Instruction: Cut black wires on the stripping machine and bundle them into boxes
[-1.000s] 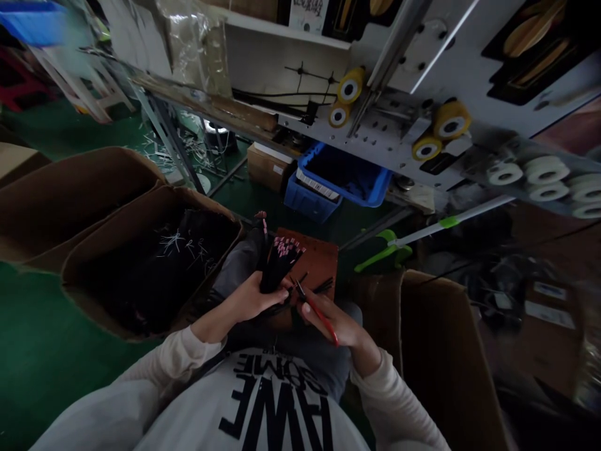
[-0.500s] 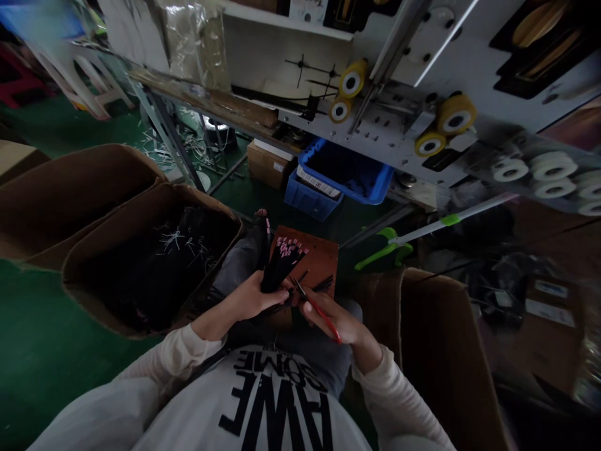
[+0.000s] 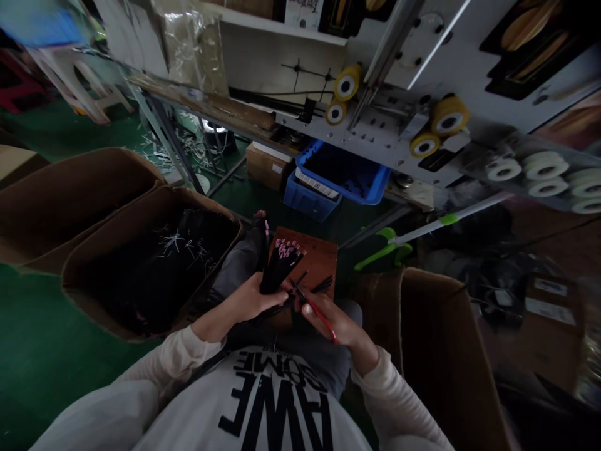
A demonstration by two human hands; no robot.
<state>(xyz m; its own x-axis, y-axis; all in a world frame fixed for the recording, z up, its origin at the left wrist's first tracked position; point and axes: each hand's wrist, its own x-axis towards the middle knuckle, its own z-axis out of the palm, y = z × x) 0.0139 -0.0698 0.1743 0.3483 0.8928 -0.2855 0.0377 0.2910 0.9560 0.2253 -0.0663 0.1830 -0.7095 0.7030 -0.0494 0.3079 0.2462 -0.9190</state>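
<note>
Dim light shadows the left hand (image 3: pixel 253 297) and right hand (image 3: pixel 328 318); frame edges bend and blur.

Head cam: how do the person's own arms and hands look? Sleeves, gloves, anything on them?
The left hand and the right hand are bare: no gloves, and no watch or ring shows. Long cream sleeves cover both arms to the wrists, part of a pale top with black block lettering on the chest.

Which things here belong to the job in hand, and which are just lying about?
Job: left hand gripping black wires with pink tips; right hand holding red-handled tool; brown board beneath them; carton of black wires.
Lying about: blue plastic crate; yellow machine rollers.
</note>
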